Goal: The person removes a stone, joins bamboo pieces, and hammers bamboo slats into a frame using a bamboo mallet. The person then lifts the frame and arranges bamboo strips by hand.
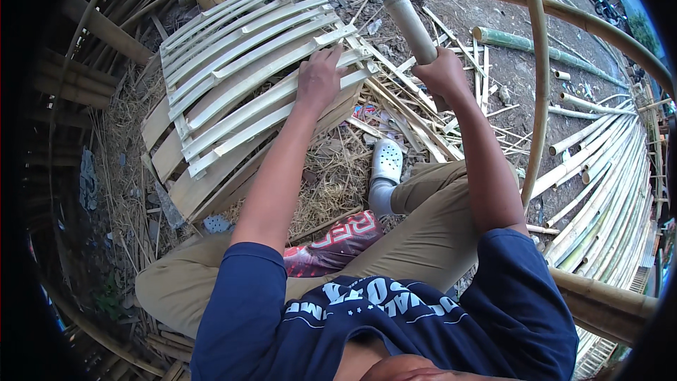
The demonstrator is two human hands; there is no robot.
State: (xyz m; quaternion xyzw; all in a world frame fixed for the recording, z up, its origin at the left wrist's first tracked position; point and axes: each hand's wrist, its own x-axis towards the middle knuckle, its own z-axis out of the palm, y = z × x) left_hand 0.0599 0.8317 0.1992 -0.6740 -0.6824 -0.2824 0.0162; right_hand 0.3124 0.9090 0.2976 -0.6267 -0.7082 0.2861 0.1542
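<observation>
My left hand (321, 79) lies on a curved panel of pale bamboo slats (236, 49), near its right end, its fingers spread over the slats. The slats run side by side with gaps, over wider flat bamboo boards (201, 194). Held up to the right of the panel, my right hand (442, 73) is closed round a thick, smooth, round wooden stick (411, 25). The stick tilts, with its blunt far end pointing up and left. Its lower end shows below my fist. The stick and the panel are apart.
Split bamboo offcuts (405, 109) and shavings litter the ground. A bamboo pole (539, 99) arches up on the right, with another pole (564, 10) crossing behind it. Many bamboo lengths (599, 190) lie fanned out at far right. My foot in a white clog (388, 159) is near the panel.
</observation>
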